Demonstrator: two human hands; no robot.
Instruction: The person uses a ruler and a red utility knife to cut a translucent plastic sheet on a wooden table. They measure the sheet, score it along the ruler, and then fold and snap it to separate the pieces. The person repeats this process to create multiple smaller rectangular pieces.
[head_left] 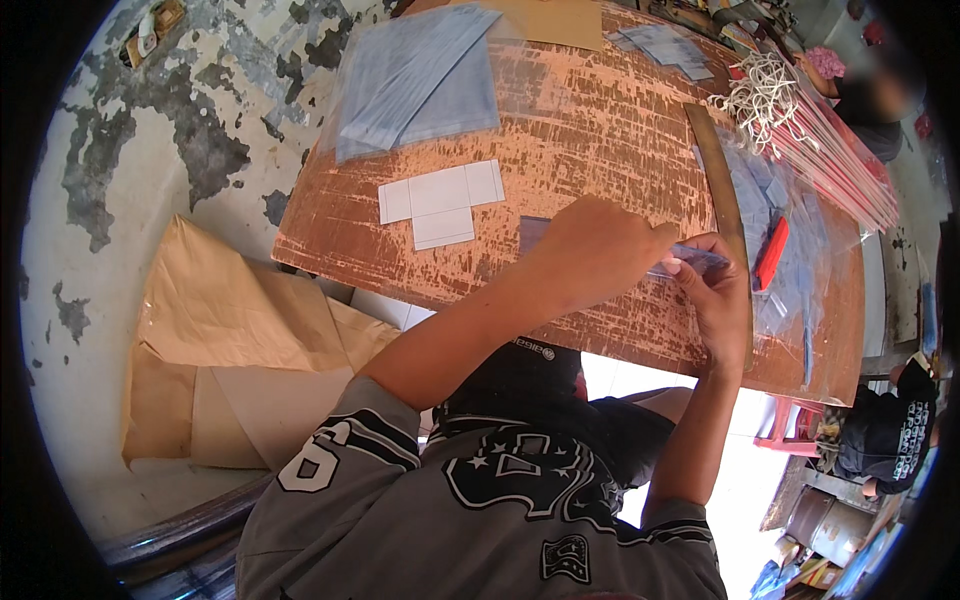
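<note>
Plastic, a small clear bluish piece (pixel 708 258), is pinched between both hands above the worn brown desk (pixel 580 130). On a clock face centred on that piece, with twelve pointing away from the person, the right hand (pixel 716 298) grips it from five o'clock, thumb pressed on its near side. The left hand (pixel 605 250) is curled around its nine o'clock end, though most of those fingertips are hidden.

Work on this piece looks to be midway: it is bent and in the fingers, not yet laid down. How far the handling has got cannot be told, as the hands cover much of it.

Plenty seems left. A stack of plastic sheets (pixel 430 105) lies flat at ten o'clock, and loose plastic scraps (pixel 795 300) spread toward four o'clock. Smaller plastic pieces (pixel 665 50) lie together at twelve; whether those are done is unclear. The white cut-out card (pixel 440 204), between nine and ten, lies flat, its creased flaps unfolded. A red-handled tool (pixel 771 255) rests unused at three, just beyond a long dark strip (pixel 722 190).
</note>
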